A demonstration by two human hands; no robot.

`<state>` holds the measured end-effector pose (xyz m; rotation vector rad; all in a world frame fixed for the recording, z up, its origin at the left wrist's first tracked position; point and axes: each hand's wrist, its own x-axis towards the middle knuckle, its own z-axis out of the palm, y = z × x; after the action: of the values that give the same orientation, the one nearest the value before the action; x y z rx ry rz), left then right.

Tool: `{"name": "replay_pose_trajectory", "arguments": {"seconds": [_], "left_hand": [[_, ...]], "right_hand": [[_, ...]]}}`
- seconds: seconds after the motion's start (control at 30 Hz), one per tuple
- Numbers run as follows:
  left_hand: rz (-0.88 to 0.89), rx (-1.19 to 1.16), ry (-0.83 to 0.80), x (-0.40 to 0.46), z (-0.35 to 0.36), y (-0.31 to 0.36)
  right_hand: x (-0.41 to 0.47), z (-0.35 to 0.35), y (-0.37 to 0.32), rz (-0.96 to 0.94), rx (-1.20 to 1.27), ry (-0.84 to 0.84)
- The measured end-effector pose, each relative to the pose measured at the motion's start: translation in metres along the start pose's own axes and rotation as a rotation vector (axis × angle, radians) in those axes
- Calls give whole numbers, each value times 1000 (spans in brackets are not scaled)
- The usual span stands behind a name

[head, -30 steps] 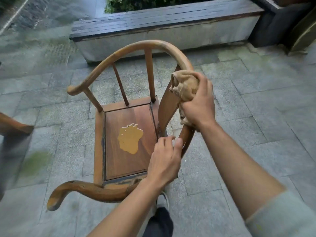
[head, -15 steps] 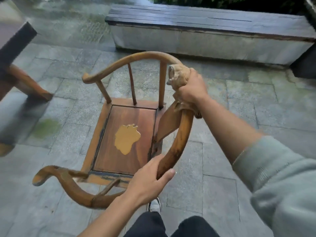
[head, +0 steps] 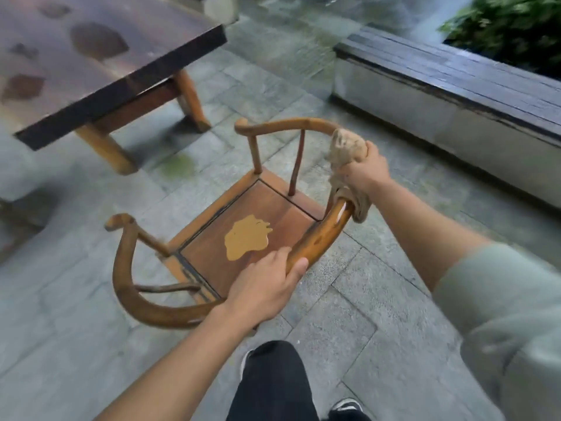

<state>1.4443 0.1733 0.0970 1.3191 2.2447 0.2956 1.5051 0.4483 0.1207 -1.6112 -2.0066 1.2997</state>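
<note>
Wet stone paving (head: 349,299) spreads underfoot, with a dark wooden table (head: 91,56) at the upper left and a long slatted bench (head: 455,77) at the right. Between them, just in front of the person's legs, stands the horseshoe-back armchair (head: 318,235), its seat facing away. It looks like solid wood, so probably stiff and fairly heavy. The thick curved rail is the sound place to hold it, not the thin spindles, and its glossy surface may be slippery. The left hand (head: 264,287) grips the rail's near bend, fingers curled over the top and thumb on the outer side. The right hand (head: 364,171) wraps its fingers round a bunched tan cloth (head: 346,147), soft and limp, pressing it onto the rail farther along. A yellowish patch (head: 247,238) marks the seat.
</note>
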Motion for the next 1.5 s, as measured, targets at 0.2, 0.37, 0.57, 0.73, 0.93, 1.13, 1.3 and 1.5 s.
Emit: {"name": "replay_pose_trajectory", "arguments": {"seconds": [0.2, 0.37, 0.57, 0.73, 0.93, 1.13, 1.3, 1.5], "left_hand": [[-27, -12, 14, 39, 4, 47], [-126, -82, 101, 135, -1, 104], [-269, -77, 132, 213, -6, 144], [-400, -30, 132, 247, -6, 159], [-547, -6, 148, 297, -12, 182], [-795, -8, 218, 358, -17, 189], [-974, -3, 139, 423, -22, 170], [-1038, -258, 160, 501, -33, 127]], "right_hand": [[-4, 17, 13, -181, -265, -40], [61, 8, 3, -252, -434, -167], [201, 3, -37, -174, -332, -367], [258, 28, -60, -47, -194, -472], [253, 23, -29, -461, -587, -662], [330, 67, -64, -367, -500, -777], [396, 137, -106, -304, -546, -915], [404, 206, -128, -828, -1028, -898]]}}
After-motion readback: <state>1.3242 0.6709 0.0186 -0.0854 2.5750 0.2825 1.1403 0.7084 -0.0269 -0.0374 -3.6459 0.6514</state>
